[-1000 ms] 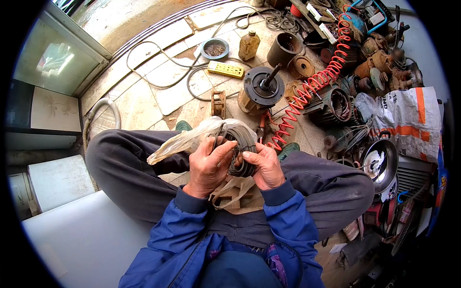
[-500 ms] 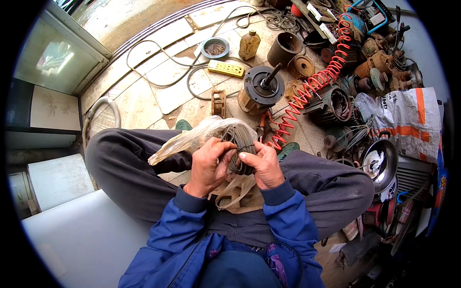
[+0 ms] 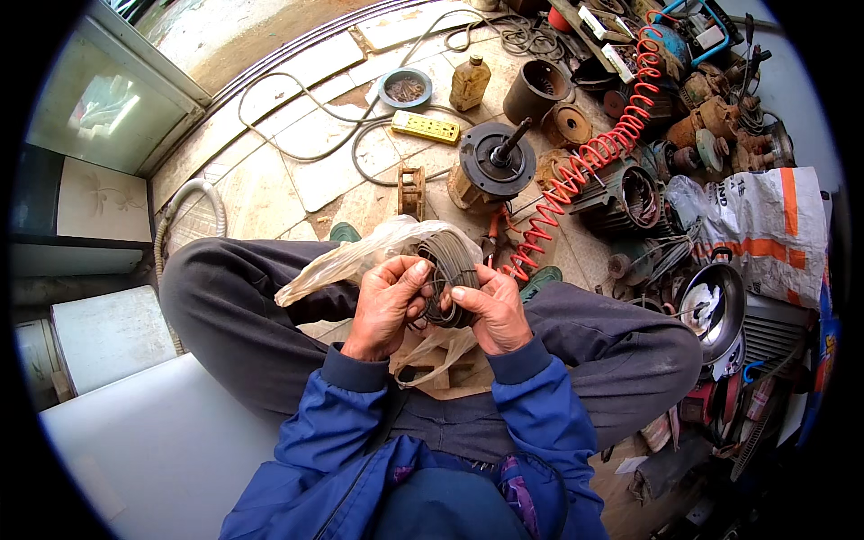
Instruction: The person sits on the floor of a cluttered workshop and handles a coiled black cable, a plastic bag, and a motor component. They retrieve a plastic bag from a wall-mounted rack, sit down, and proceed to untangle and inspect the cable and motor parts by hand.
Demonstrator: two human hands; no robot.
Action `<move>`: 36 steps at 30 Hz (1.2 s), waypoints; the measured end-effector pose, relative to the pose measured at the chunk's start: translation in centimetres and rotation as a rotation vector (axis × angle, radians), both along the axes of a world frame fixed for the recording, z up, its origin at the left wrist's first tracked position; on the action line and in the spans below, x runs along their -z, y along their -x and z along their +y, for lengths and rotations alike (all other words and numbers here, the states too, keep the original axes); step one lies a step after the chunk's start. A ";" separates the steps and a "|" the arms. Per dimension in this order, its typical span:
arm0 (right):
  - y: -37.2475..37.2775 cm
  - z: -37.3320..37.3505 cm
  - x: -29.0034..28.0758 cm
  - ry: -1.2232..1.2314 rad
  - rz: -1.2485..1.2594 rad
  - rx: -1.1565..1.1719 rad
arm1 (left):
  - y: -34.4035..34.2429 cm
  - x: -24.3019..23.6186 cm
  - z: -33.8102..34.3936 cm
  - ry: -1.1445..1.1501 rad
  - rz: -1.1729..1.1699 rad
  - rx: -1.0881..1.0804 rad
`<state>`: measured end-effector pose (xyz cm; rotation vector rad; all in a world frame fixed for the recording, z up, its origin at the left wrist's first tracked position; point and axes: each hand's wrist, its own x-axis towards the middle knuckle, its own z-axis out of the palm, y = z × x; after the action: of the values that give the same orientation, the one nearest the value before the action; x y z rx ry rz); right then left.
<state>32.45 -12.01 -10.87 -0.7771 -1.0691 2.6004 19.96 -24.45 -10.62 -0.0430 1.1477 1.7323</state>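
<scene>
A coil of thin grey-brown wire (image 3: 450, 261) is held up between my hands, above my lap. My right hand (image 3: 498, 313) grips the coil's right side, with the thumb laid across its front. On the left side, my left hand (image 3: 382, 310) is closed in a pinch, thumb against forefinger, at the coil's edge. A thin strand seems to run from that pinch, though it is too fine to follow. Behind and under the coil hangs a crumpled translucent plastic bag (image 3: 346, 261), its loose handles drooping between my legs.
Beyond my knees stands a motor part with an upright shaft (image 3: 500, 157). Nearby are a yellow power strip (image 3: 425, 128), a bowl of small metal pieces (image 3: 405, 88) and a bottle (image 3: 470, 83). A red coiled hose (image 3: 589, 157) crosses at right, before piled motors and a white sack (image 3: 765, 225).
My left hand has shifted slightly left and its thumb has straightened, so more of the coil's front shows. My right hand stays nearly in place.
</scene>
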 end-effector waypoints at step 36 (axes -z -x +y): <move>0.2 -0.5 0.4 -0.147 0.008 -0.012 | -1.3 0.9 0.2 -0.021 0.292 0.138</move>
<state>32.25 -12.50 -11.25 -0.7273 -1.2490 2.4980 21.24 -24.25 -11.54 0.3043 1.3100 1.6629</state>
